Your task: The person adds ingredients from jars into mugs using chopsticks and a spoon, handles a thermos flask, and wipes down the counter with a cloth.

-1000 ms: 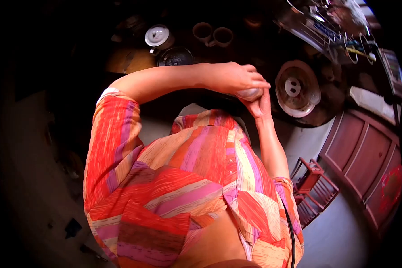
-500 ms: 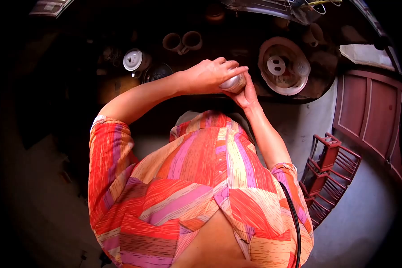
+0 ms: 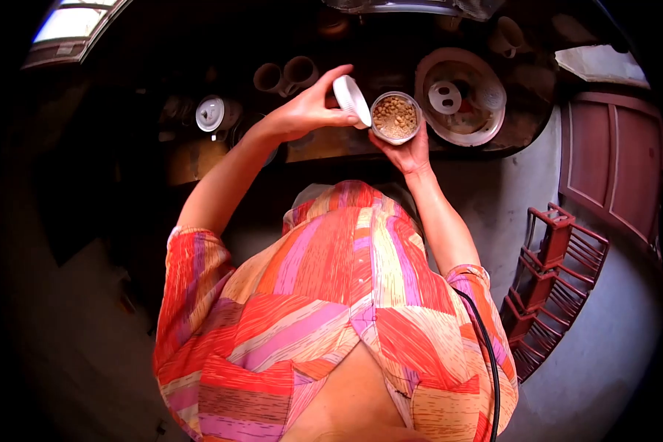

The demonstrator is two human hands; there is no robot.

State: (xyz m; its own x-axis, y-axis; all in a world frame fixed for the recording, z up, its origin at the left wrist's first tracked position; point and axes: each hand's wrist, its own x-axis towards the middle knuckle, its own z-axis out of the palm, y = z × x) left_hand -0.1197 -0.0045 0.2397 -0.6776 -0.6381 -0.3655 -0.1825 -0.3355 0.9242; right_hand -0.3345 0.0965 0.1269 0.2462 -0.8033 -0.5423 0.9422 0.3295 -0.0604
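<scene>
Held by its edge, a white screw lid (image 3: 352, 100) stands tilted between the thumb and fingers of my left hand (image 3: 308, 110). Just right of it is an open clear jar (image 3: 395, 140), gripped from below and the side by my right hand (image 3: 411, 153). Inside the jar lie small tan, nut-like pieces (image 3: 395, 116), with finer crumbs at the near side. The lid is off the jar, its edge close to the rim. My right fingers are partly hidden behind the jar.
An enamel basin (image 3: 421, 77) holding a white disc with two slots (image 3: 445, 97) stands right of the jar. Two mugs (image 3: 300, 72) are behind my left hand, and a white-lidded cup (image 3: 211, 113) is further left. A reddish wooden rack (image 3: 545, 276) stands on the floor at right.
The lid has come off the jar. My left hand has moved left with it, and the jar's contents now show. My right hand still holds the jar.
</scene>
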